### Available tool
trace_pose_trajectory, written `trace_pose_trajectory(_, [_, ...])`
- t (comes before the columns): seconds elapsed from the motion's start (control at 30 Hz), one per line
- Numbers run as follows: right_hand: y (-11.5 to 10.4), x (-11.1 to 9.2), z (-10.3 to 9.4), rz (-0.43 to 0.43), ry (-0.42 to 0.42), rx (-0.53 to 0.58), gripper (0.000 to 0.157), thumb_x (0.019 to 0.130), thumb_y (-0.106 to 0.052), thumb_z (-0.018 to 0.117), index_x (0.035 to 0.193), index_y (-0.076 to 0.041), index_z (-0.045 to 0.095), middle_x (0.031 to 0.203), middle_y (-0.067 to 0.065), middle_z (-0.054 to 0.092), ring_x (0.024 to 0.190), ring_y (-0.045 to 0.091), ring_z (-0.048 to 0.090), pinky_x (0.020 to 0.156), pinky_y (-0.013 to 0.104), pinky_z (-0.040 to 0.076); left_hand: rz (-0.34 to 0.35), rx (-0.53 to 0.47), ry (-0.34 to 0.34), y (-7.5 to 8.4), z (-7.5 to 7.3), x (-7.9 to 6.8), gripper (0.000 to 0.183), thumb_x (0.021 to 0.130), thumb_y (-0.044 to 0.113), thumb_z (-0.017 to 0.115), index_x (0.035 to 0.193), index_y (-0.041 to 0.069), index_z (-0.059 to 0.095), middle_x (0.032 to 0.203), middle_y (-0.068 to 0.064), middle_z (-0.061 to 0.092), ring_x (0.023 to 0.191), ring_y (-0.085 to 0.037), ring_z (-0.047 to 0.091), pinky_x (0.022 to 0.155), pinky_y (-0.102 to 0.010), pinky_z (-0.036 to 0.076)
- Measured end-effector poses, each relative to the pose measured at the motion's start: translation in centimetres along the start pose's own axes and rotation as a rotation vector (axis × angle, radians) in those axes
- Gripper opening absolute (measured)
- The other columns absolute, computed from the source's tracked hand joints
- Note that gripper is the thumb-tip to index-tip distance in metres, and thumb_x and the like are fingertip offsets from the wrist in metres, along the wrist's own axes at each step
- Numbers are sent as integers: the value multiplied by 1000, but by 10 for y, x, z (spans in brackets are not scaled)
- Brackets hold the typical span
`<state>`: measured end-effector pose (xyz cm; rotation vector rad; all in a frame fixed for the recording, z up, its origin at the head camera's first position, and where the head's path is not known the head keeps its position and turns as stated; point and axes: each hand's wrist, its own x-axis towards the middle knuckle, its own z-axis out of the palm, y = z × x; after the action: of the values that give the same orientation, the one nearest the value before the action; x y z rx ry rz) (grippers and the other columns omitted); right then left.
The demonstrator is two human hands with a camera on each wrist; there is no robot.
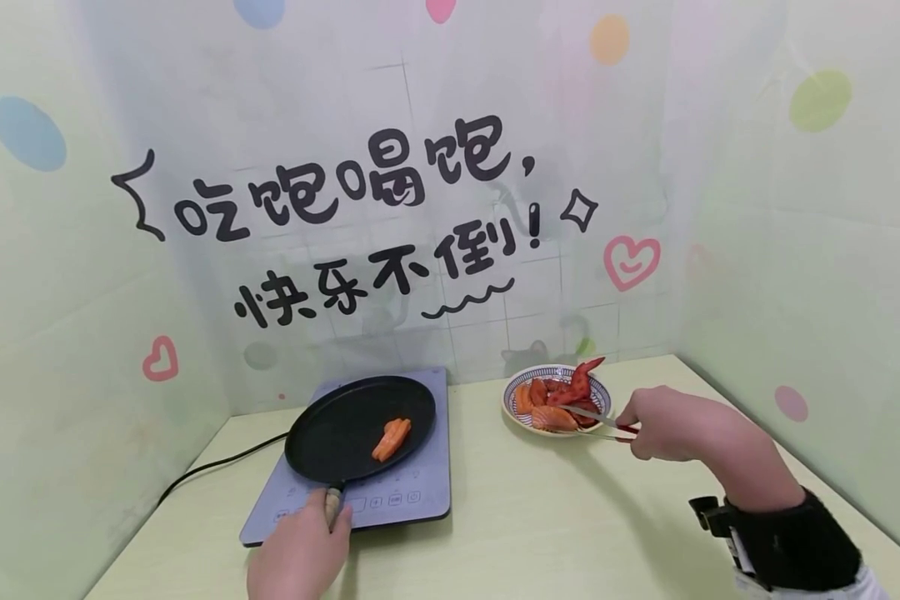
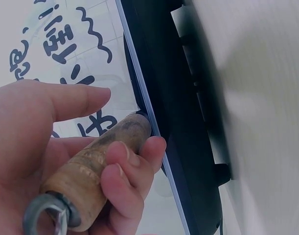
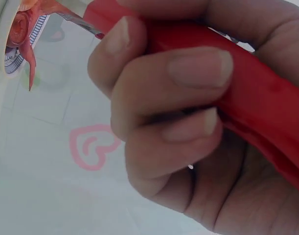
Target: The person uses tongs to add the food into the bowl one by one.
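My left hand (image 1: 300, 546) grips the wooden handle (image 2: 100, 166) of a black frying pan (image 1: 337, 429), fingers curled round it from below in the left wrist view. An orange piece of food (image 1: 392, 439), like salmon, lies in the right part of the pan. On the right, my right hand (image 1: 671, 423) holds red-handled metal tongs (image 3: 188, 44). Their tips reach into a patterned bowl (image 1: 512, 417), at an orange salmon-like piece (image 1: 553, 418) near its front rim. A red chicken wing (image 1: 579, 383) and other pieces lie behind it.
The pan sits on a flat induction cooker (image 1: 437, 467), whose black cord (image 1: 221, 460) runs off to the left. All stands on a pale table (image 1: 525, 517) enclosed by a printed backdrop (image 1: 330, 100) behind and at both sides.
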<state>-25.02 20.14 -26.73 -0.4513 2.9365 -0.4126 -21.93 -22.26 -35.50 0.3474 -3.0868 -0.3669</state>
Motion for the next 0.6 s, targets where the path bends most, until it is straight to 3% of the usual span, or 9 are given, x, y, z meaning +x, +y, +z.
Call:
trace_pose_trajectory(0.27, [10, -2, 1, 80, -25, 184, 49, 74, -1, 58, 123, -1, 63, 67, 3, 58, 47, 11, 39, 43, 23, 29, -3, 1, -4, 0, 0, 0, 65, 96, 45, 52, 138, -5, 45, 115, -28, 62, 96, -44, 61, 67, -58, 50])
trace_pose_trajectory(0.47, [21, -2, 1, 72, -71, 218, 43, 83, -8, 61, 125, -4, 61, 65, 3, 58, 46, 11, 40, 41, 23, 30, -7, 2, -16, 1, 0, 0, 66, 96, 45, 52, 138, -5, 45, 116, -27, 62, 97, -45, 60, 70, -59, 50])
trace_pose_trajectory(0.6, [25, 0, 0, 69, -106, 221, 31, 86, -11, 60, 117, -9, 64, 66, 3, 56, 46, 11, 39, 42, 23, 31, -15, 3, -22, 1, 0, 1, 67, 95, 46, 53, 138, -5, 45, 115, -27, 62, 97, -44, 60, 70, -58, 50])
